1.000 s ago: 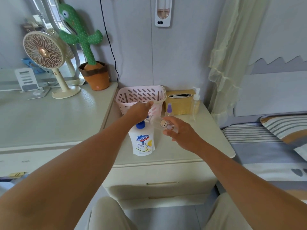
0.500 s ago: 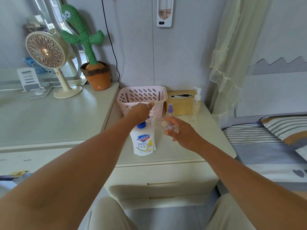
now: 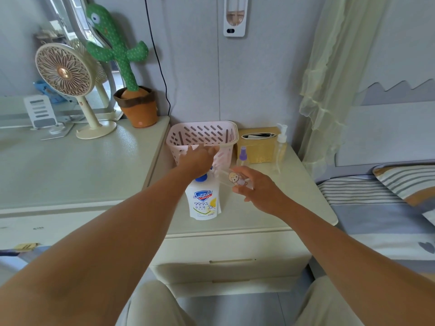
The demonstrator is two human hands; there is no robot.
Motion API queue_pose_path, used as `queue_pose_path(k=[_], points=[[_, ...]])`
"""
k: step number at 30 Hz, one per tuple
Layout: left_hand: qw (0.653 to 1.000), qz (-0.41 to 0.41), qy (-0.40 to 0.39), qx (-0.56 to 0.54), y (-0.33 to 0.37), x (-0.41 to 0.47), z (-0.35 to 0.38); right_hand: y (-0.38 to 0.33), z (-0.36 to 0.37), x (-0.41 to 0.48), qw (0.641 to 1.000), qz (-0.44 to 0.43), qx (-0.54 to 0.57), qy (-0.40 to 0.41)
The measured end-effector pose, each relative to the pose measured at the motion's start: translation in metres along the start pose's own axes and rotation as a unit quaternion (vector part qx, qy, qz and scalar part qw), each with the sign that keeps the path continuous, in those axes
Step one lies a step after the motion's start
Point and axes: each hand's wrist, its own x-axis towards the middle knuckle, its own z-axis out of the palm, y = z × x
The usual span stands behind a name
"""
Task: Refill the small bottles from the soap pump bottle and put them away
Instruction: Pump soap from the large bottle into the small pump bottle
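The left hand, fingers flat, pressed the head of the one soap pump bottle near the nightstand's middle. The right hand gripped a stickered small bottle, tilted just right of the spout, likely to catch soap. Small bottles numbered three: a purple sprayer and a clear pump bottle stood farther back, right of the one pink basket.

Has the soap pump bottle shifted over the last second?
No. The soap pump bottle stands at the same spot just in front of the pink basket.
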Motion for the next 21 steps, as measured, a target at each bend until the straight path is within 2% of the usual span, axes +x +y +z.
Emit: queue_pose_path(k=[3, 9, 16, 21], points=[[0.999, 0.015, -0.001, 0.038, 0.007, -0.008, -0.004, 0.002, 0.002, -0.001, 1.000, 0.001, 0.003, -0.001], [1.000, 0.003, -0.015, 0.004, 0.007, -0.002, -0.016, -0.006, -0.005, 0.002, 1.000, -0.008, 0.003, -0.001], [0.999, 0.026, -0.002, 0.043, 0.008, -0.011, -0.008, -0.001, -0.001, 0.000, 1.000, -0.001, 0.004, -0.006], [0.999, 0.022, 0.007, 0.030, 0.009, -0.011, -0.011, -0.003, -0.003, -0.001, 1.000, -0.001, -0.005, -0.004]])
